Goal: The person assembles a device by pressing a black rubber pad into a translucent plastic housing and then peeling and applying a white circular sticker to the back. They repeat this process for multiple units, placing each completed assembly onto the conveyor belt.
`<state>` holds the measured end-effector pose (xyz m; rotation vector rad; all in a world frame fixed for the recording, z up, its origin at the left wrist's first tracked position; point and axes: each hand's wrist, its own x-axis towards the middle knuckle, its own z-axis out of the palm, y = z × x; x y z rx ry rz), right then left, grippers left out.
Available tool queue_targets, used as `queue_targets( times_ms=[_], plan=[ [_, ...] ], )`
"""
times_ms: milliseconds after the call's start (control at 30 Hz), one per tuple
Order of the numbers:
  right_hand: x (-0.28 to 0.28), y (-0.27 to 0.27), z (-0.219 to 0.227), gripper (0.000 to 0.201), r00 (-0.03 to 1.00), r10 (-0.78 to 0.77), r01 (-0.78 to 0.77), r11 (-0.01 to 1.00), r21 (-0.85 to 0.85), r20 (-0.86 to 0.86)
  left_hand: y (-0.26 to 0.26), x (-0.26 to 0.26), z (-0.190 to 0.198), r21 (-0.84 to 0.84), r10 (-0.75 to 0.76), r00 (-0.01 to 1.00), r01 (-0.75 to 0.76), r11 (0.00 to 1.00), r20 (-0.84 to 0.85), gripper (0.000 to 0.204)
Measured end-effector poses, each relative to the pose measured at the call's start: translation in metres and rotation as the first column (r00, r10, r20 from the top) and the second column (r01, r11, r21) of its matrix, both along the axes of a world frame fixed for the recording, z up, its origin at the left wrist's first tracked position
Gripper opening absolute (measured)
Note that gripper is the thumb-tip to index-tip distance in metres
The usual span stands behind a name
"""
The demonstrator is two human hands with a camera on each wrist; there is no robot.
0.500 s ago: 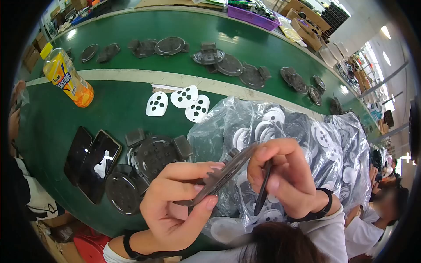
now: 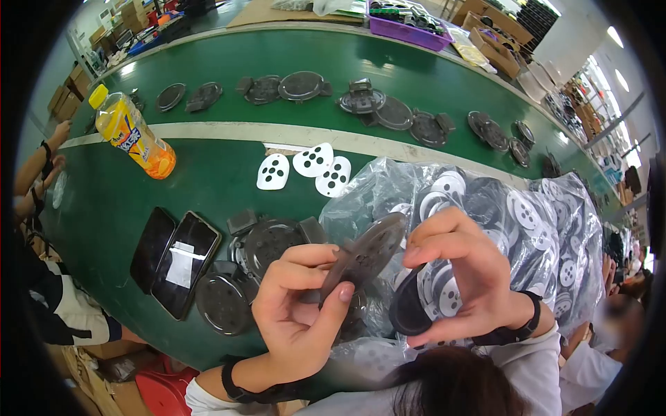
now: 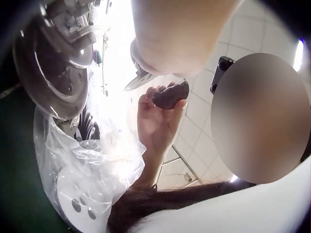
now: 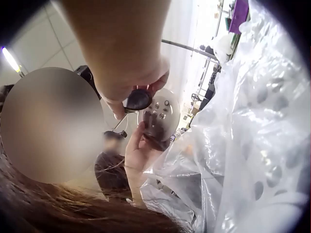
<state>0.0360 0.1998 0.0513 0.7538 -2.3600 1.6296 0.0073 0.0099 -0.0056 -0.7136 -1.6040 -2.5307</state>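
Note:
My left hand (image 2: 295,315) pinches a dark translucent round plastic cover (image 2: 378,243) between thumb and fingers, tilted up above the table. Several small holes and fittings mark the face of this cover (image 4: 169,116) in the right wrist view. To its right, my right hand (image 2: 475,274) grips a small black, rounded, shallow cup-like piece (image 2: 408,312) by its edges. That black piece (image 4: 139,100) overlaps the cover in the right wrist view. Below and left of my left hand, more dark round covers (image 2: 223,303) with block-shaped fittings lie on the green table.
A clear plastic bag (image 2: 371,177) full of white, black-dotted pieces covers the right side. Three loose white dotted plates (image 2: 273,172) lie beyond. Two phones (image 2: 186,267) and an orange drink bottle (image 2: 135,135) stand left. Dark parts line the far green belt (image 2: 229,59).
The black piece in my right hand has turned from edge-on to show its broad face, and that hand's fingers have spread wider. The cover in my left hand has tilted to show more face.

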Motion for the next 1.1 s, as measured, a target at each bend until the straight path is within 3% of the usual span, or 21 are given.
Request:
queue_targets(
  times_ms=[33,200,333,367,433,467,533,600,667,833,900,1100],
  plan=[
    [-0.002,-0.002,-0.001,0.051,0.996,-0.071,0.07,0.997,-0.019,-0.051,-0.001,0.0,0.001,0.001,-0.004,1.0,0.004,1.0,0.005,0.022],
    [0.001,0.001,-0.004,0.041,0.982,-0.113,0.119,0.992,0.033,-0.15,-0.006,-0.002,0.004,-0.125,0.001,0.969,-0.032,0.992,-0.246,0.026],
    [0.001,0.002,-0.003,0.035,0.958,-0.105,0.13,0.988,0.081,-0.267,-0.009,-0.003,0.011,-0.158,-0.011,0.952,-0.039,0.987,-0.306,0.029],
    [0.002,0.0,-0.006,0.035,0.96,-0.1,0.127,0.988,0.088,-0.263,-0.009,-0.002,0.012,-0.142,-0.019,0.957,-0.023,0.99,-0.288,0.029],
    [0.008,-0.007,-0.017,0.036,0.981,-0.191,0.173,0.945,-0.276,-0.041,-0.008,0.001,0.012,-0.123,-0.027,0.965,-0.006,0.992,-0.26,0.029],
    [0.008,-0.01,-0.019,0.036,0.981,-0.191,0.174,0.946,-0.272,-0.036,-0.007,0.003,0.011,-0.102,-0.04,0.973,0.016,0.995,-0.229,0.029],
    [0.01,-0.013,-0.022,0.039,0.979,-0.182,0.206,0.878,-0.432,0.096,-0.006,0.005,0.01,-0.078,-0.055,0.98,0.041,0.996,-0.193,0.029],
    [0.008,-0.009,-0.022,0.04,0.988,-0.137,0.157,0.904,-0.398,0.078,-0.006,0.006,0.008,-0.181,-0.105,0.978,0.072,0.981,-0.181,0.028],
    [0.007,-0.008,-0.022,0.038,0.999,0.017,-0.003,0.916,-0.401,0.032,-0.006,0.008,0.008,-0.213,-0.09,0.975,0.045,0.976,-0.203,0.029],
    [0.007,-0.008,-0.022,0.034,1.0,0.016,-0.014,0.941,-0.337,0.005,-0.01,0.001,0.007,-0.256,-0.107,0.951,0.03,0.966,-0.292,0.03],
    [0.006,-0.008,-0.027,0.032,0.997,0.08,-0.075,0.92,-0.385,-0.002,-0.01,0.0,0.008,-0.254,-0.139,0.937,0.056,0.966,-0.322,0.03],
    [0.009,-0.012,-0.027,0.026,0.998,0.044,-0.021,0.922,-0.386,0.05,-0.013,-0.002,0.011,-0.267,-0.237,0.929,0.161,0.95,-0.283,0.031]
  ],
)
